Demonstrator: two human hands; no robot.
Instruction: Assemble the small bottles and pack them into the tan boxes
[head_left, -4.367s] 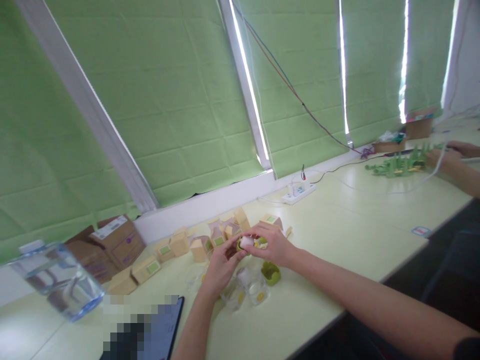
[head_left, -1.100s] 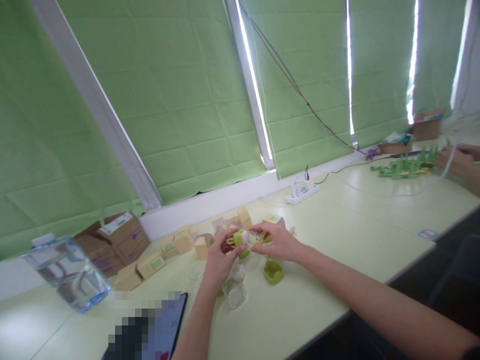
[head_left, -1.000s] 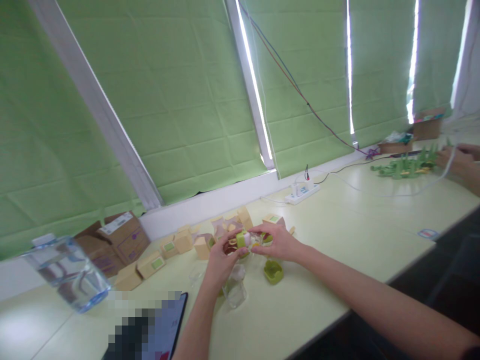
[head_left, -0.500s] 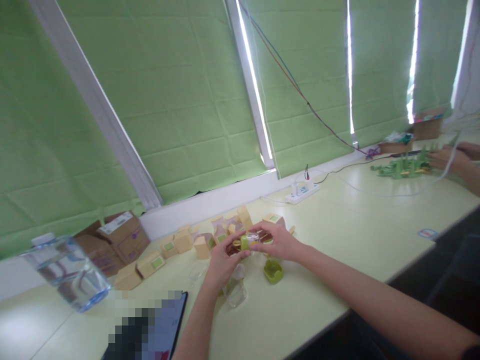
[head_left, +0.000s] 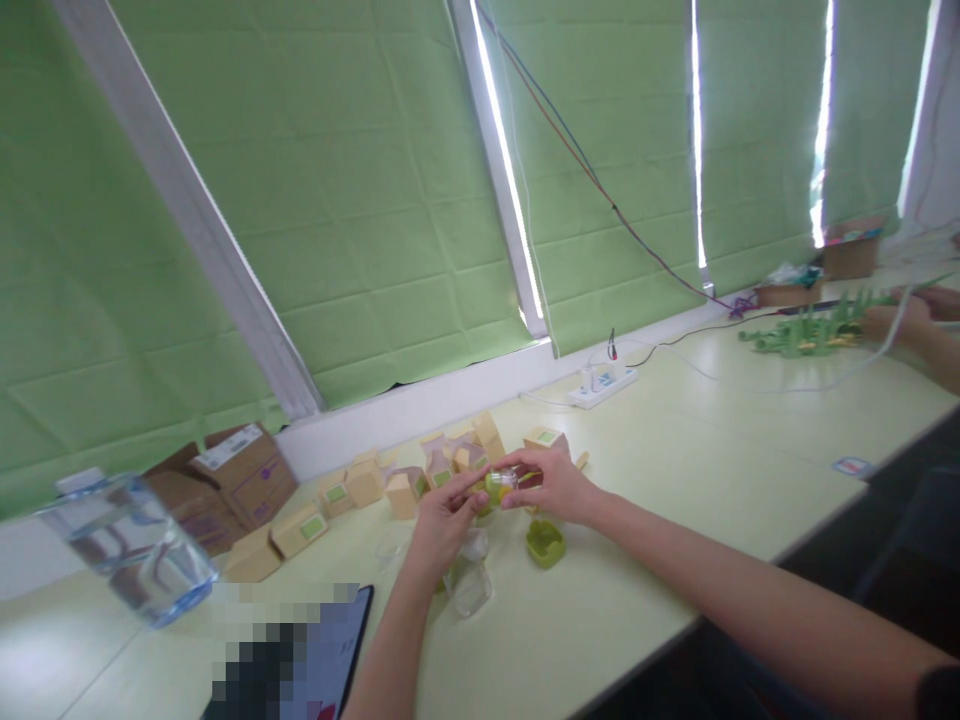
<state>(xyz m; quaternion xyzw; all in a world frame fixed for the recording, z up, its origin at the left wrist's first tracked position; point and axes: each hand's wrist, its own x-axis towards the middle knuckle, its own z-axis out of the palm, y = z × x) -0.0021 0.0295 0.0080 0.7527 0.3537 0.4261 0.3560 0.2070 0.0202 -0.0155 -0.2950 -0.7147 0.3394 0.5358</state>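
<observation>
Between my two hands is a small clear jar with a green end [head_left: 498, 484]. My left hand [head_left: 448, 518] has its fingers closed on the green side. Thumb and fingers of my right hand [head_left: 549, 484] pinch the clear side. Just below my right hand an olive-green square tray or lid [head_left: 545, 543] lies on the table. Clear plastic pieces [head_left: 471, 585] rest beneath my left hand. Behind the hands stand several small cream boxes with green labels [head_left: 405, 490], some with their flaps up.
A large water bottle [head_left: 142, 550], brown cardboard boxes [head_left: 251, 475] and a tablet-like screen [head_left: 330, 650] are at the left. A power strip [head_left: 604, 385] lies by the wall. Far right, another person's hands [head_left: 900, 320] are beside green plastic pieces [head_left: 810, 335].
My fingers have shifted slightly around the jar, and the left hand's grip looks tighter and more closed. The other person's hands have moved a little. The rest is nearly unchanged.
</observation>
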